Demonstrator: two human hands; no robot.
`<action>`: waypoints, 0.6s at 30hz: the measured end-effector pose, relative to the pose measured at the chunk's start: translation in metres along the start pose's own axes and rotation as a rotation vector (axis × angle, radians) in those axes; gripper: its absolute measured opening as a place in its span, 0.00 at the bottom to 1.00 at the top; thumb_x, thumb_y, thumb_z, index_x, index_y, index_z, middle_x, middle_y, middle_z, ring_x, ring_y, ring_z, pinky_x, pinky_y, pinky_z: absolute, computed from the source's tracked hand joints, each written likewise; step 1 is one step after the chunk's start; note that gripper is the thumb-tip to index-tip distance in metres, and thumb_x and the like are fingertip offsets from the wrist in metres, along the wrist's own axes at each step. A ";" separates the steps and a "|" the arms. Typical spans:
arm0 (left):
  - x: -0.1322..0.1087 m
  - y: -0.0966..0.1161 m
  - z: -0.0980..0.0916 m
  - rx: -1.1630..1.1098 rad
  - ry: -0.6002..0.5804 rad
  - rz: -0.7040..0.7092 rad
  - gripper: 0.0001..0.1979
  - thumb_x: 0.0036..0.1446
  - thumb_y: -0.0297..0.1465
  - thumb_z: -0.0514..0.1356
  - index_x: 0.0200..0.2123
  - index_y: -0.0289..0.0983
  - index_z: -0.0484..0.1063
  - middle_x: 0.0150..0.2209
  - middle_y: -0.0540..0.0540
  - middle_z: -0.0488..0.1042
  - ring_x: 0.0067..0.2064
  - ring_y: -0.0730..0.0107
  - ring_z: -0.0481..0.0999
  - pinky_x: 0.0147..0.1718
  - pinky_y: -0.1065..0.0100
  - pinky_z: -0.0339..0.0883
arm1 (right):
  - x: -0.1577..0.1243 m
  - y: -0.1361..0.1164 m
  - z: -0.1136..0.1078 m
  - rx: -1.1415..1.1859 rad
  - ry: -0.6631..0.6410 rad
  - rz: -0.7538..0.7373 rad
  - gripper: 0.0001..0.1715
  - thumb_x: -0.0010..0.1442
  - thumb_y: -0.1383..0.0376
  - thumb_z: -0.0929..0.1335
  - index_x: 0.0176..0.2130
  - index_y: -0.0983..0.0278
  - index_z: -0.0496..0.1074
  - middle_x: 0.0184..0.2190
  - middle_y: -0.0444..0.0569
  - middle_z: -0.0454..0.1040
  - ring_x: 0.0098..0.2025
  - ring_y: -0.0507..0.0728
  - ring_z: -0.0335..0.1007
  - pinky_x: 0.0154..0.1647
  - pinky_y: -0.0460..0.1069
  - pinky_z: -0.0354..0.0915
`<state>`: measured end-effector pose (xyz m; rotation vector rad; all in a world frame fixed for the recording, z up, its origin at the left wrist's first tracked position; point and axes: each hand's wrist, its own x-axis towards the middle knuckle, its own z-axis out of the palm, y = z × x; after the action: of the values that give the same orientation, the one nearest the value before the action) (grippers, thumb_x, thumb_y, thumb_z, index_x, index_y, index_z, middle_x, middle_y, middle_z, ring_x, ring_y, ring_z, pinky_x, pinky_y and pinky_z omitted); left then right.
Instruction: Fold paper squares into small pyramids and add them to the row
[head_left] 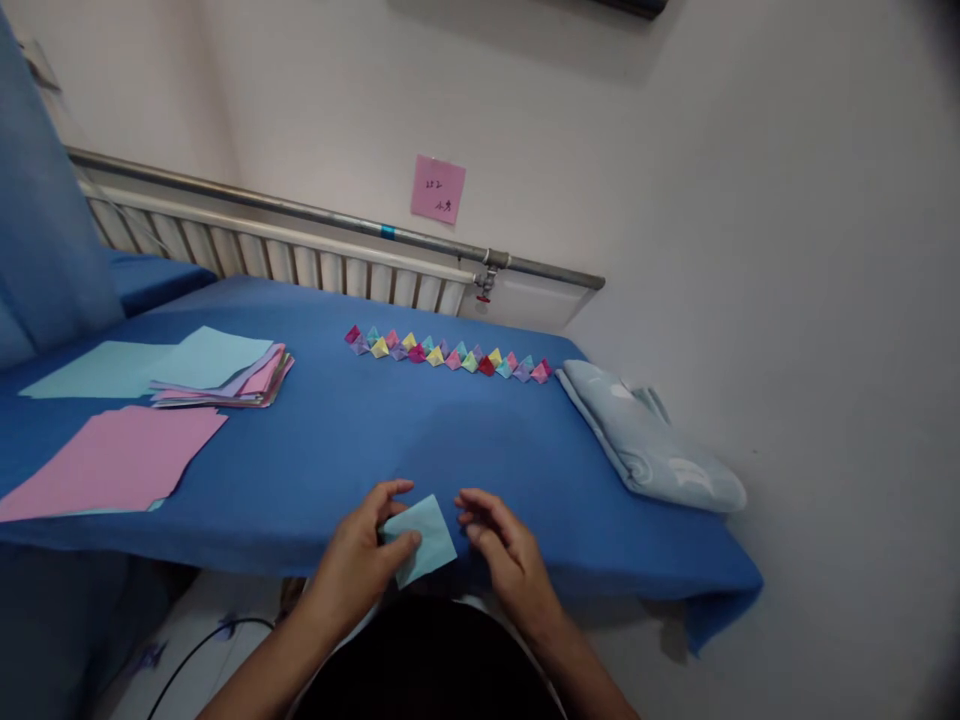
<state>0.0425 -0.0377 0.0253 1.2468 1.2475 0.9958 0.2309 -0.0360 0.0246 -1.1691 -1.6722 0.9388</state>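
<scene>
A small square of light blue paper [429, 532] is pinched in my left hand [366, 540], with the thumb lying on top and the fingers behind it. It is held tilted near the front edge of the blue-covered table. Just right of the paper, my right hand [510, 555] is raised with its fingers curved and apart, holding nothing. Beyond both hands lies a two-row line of small folded paper pieces [454, 360] in pink, yellow, blue, purple, green and red.
At the left lie a pink paper stack [112, 455], a mixed-colour stack [225, 375] and blue sheets [97, 370]. A folded light blue blanket [645, 440] sits at the right. Behind the blue cloth [315, 440] run a radiator [300, 262] and a metal pipe [322, 215]. A pink note [438, 190] hangs on the wall.
</scene>
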 end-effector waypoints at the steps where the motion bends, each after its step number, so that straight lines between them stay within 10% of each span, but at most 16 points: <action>1: -0.002 0.002 0.001 0.071 -0.006 0.038 0.24 0.48 0.32 0.59 0.51 0.40 0.64 0.35 0.49 0.75 0.35 0.66 0.74 0.35 0.67 0.64 | 0.001 -0.004 0.000 0.030 -0.014 0.054 0.16 0.60 0.64 0.62 0.47 0.62 0.71 0.42 0.50 0.74 0.42 0.55 0.70 0.44 0.50 0.65; 18: -0.014 0.012 -0.003 -0.065 -0.100 -0.040 0.14 0.48 0.41 0.61 0.35 0.38 0.73 0.29 0.49 0.73 0.33 0.68 0.70 0.33 0.68 0.63 | 0.002 -0.016 0.000 0.120 0.008 0.029 0.10 0.56 0.60 0.68 0.28 0.62 0.75 0.28 0.44 0.73 0.32 0.52 0.67 0.35 0.46 0.63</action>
<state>0.0392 -0.0498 0.0395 1.2023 1.1503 0.9267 0.2258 -0.0387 0.0400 -1.1173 -1.5740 1.0364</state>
